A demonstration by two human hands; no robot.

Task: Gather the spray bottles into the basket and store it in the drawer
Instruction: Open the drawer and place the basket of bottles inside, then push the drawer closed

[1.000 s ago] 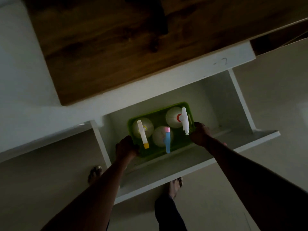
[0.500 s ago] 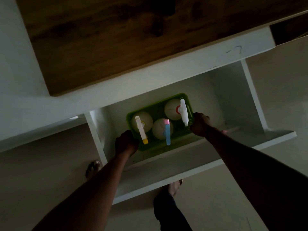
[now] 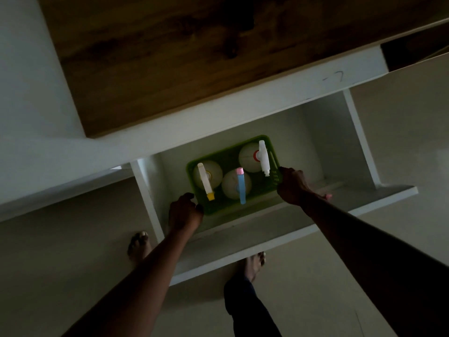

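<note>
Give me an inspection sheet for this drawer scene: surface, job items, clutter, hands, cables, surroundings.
Surface: white open drawer, pulled out below a dark wooden top.
Job's things: green basket down in the drawer, holding three upright spray bottles, one with a yellow nozzle, one with a blue trigger, one with a white trigger.
Clutter: small pink item by the right wrist, too dim to identify.
Grippers: left hand at the basket's near-left corner; right hand on its right rim.
Cables: nothing seen.
Surroundings: pale floor; bare feet below the drawer front.
</note>
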